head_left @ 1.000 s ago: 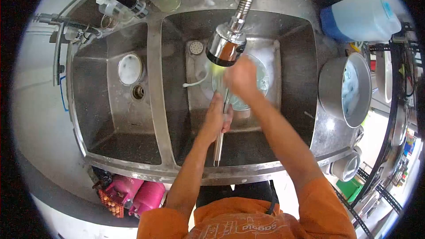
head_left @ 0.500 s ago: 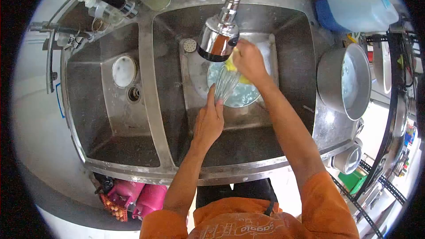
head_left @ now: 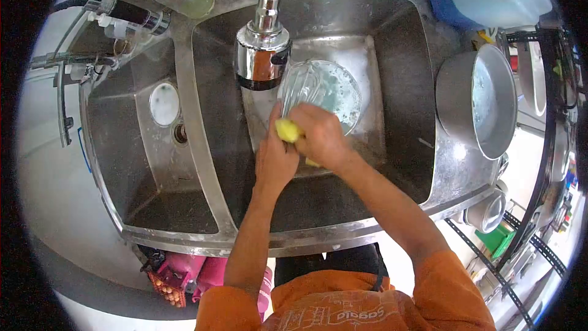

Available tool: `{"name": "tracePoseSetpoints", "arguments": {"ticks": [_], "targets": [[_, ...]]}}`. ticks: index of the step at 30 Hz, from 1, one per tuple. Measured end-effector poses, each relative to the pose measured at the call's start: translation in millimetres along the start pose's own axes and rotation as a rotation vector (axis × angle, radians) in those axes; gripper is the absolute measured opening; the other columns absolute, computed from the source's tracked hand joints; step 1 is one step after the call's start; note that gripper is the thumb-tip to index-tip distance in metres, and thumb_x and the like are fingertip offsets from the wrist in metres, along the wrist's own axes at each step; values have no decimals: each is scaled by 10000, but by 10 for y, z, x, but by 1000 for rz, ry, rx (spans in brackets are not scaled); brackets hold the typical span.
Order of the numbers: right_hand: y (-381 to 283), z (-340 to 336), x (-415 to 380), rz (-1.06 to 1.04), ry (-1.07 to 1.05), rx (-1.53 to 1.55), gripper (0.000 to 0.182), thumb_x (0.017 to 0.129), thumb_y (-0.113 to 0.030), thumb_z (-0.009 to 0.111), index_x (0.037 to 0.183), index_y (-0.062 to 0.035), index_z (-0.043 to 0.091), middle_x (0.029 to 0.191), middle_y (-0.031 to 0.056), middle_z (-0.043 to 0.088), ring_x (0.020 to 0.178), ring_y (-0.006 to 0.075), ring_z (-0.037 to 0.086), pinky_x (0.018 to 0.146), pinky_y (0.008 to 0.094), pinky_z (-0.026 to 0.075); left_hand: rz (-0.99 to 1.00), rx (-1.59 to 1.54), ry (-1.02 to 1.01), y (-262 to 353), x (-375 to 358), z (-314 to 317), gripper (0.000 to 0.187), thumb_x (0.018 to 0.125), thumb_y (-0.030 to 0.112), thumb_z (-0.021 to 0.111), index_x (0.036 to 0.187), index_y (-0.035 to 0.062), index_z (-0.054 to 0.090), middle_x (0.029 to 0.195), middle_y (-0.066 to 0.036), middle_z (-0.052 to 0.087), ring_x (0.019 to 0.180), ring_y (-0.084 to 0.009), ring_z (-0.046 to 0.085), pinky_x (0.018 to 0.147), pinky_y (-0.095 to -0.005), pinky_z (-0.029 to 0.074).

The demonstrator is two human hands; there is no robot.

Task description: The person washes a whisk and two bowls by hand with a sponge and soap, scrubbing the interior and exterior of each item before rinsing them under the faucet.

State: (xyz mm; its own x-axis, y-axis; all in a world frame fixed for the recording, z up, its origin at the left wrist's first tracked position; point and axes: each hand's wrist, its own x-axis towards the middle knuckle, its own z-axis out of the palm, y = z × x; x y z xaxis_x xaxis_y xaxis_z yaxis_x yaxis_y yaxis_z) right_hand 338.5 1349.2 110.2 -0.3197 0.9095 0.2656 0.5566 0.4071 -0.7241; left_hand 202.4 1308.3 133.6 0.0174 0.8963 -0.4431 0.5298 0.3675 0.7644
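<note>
hands over sink basin [head_left: 398, 86], right hand [head_left: 321, 138] fingers clamped on yellow sponge [head_left: 286, 130], left hand [head_left: 274, 159] gripping whisk [head_left: 300, 89], soapy plate [head_left: 334, 86] beneath

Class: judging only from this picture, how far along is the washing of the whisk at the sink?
Done: soapy film on the plate in the right basin suggests scrubbing has begun there. In hand: the left hand grips the whisk by its handle, and the right hand presses a yellow sponge onto it. Left: no water runs from the faucet, so rinsing looks undone.
</note>
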Motion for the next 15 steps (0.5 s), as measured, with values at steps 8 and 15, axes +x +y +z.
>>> {"name": "tracePoseSetpoints", "arguments": {"ticks": [8, 15], "targets": [[274, -390, 128, 167, -135, -62, 302, 643, 47, 626, 918, -69, 582, 820, 164, 640, 760, 344, 643, 682, 407, 521, 117, 42, -32, -26, 88, -51, 576, 815, 17, 555, 1353, 9, 349, 1177, -279, 553, 1129, -391, 536, 938, -397, 419], [112, -339, -151, -46, -235, 94, 360, 661, 9, 626, 1004, -100, 627, 1067, 133, 609, 821, 348, 636, 700, 409, 541, 42, -205, -169, -156, 88, -57, 579, 814, 25, 574, 1350, -24, 362, 1211, -235, 547, 1136, -316, 535, 952, -373, 406]]}}
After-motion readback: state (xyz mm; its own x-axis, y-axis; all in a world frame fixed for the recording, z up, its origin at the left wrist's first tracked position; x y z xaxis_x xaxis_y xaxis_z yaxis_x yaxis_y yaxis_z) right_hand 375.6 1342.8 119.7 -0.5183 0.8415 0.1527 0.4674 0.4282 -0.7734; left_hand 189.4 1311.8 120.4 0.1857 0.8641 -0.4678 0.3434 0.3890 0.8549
